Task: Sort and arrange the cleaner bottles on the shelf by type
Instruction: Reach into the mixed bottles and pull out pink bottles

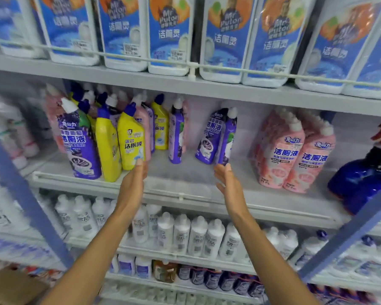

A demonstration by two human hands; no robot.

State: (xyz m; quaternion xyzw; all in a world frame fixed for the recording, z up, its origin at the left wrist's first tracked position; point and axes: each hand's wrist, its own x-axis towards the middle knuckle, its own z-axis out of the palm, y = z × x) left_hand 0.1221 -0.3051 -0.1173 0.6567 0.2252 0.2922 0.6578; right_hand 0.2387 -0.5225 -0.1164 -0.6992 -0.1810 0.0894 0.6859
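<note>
Your left hand [133, 181] open, fingertips touching yellow bottle [131, 142] at frame centre-left; right hand [228, 183] open, just below leaning purple bottles [217, 137], centre.

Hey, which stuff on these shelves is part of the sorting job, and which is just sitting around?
Job: purple bottles, yellow bottles, pink bottles, left hand, right hand, both open.

Just there: blue-label jugs above, white bottles below, blue spray bottle.
</note>
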